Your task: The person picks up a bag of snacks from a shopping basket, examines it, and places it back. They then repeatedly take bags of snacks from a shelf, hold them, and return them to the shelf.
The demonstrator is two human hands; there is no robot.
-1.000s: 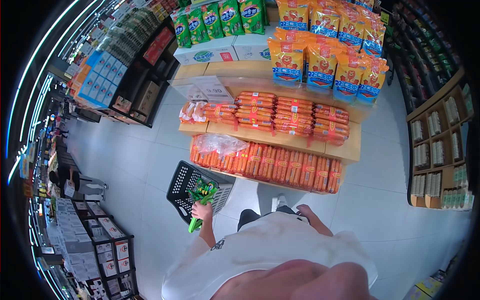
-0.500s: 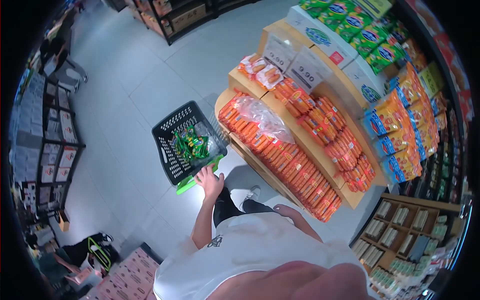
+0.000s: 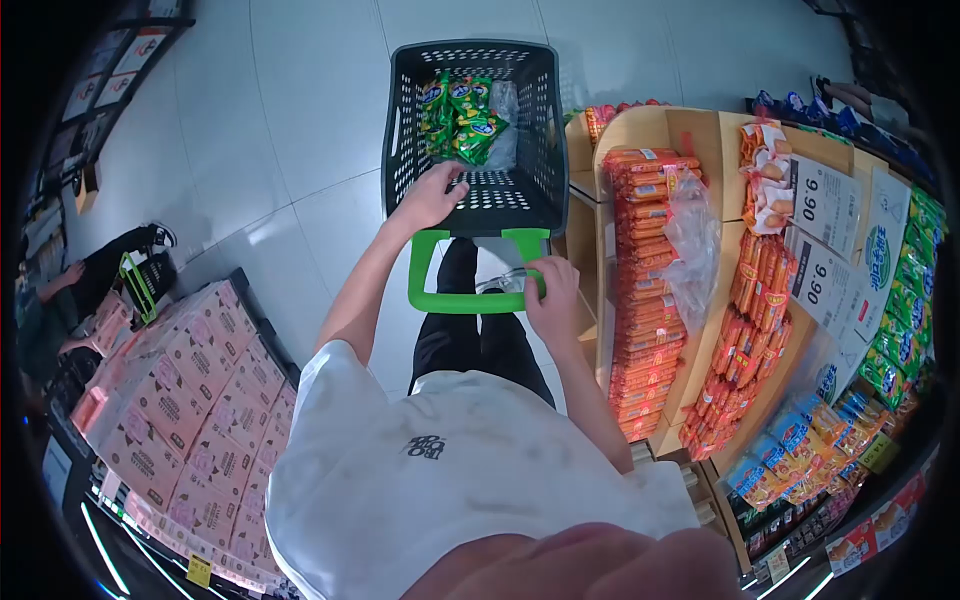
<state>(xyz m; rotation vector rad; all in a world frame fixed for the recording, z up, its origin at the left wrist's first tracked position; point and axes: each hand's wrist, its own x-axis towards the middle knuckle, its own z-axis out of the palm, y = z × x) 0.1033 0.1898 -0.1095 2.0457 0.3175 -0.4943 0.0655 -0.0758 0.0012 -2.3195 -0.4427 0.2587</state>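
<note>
A black shopping basket [image 3: 475, 215] with a green handle [image 3: 455, 301] is in front of my legs. Several green snack packets [image 3: 478, 135] lie in its far part, beside a clear plastic package [image 3: 503, 140]. My left hand [image 3: 432, 195] reaches over the basket's near left side, fingers apart and stretched inward, holding nothing. It is nearer to me than the packets and apart from them. At the right corner of the handle, my right hand [image 3: 553, 288] is closed round the green bar.
To the right, a wooden display [image 3: 722, 170] holds red-packed sausages [image 3: 650, 340] with price signs [image 3: 825, 210]. Stacked pink cartons [image 3: 190, 400] stand at the left. Beyond them a person [image 3: 70, 290] has another basket [image 3: 150, 285]. Grey tiled floor [image 3: 310, 130] stretches ahead.
My view has turned rightward, bringing the basket straight ahead of me. My left hand has moved from the handle to over the basket. My right hand has come from my side onto the handle.
</note>
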